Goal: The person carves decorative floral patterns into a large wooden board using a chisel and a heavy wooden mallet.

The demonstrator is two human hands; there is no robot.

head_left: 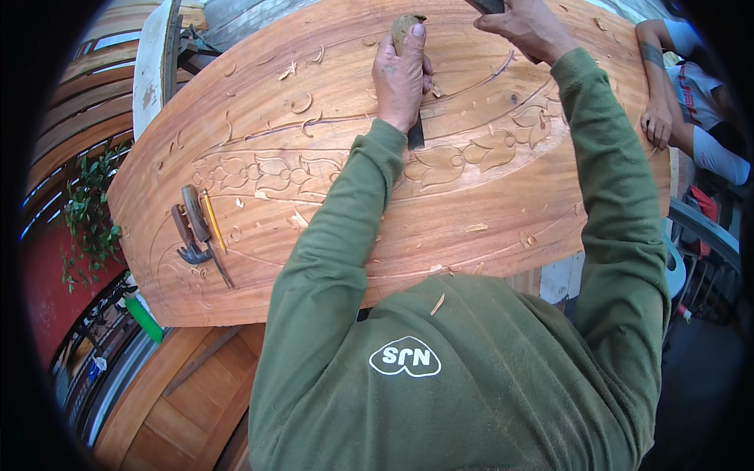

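My left hand (399, 88) is wrapped round the wooden handle of a chisel (416, 136), thumb up along the grip. Its dark flat blade points down toward the carved panel (440, 228); whether the edge touches the wood is hidden by the hand and sleeve. Up at the top edge, my right hand (531, 33) is closed on a dark, blocky tool (488, 5), cut off by the frame so its kind does not show. Carved flowers and leaves run in a band across the panel below both hands.
A claw hammer (188, 235), a second chisel (200, 220) and a yellow pencil (213, 220) lie on the panel's left. Curled wood shavings (301, 104) are scattered about. Another person's hand (657, 124) rests on the right edge. A plant (90, 204) stands beyond the left edge.
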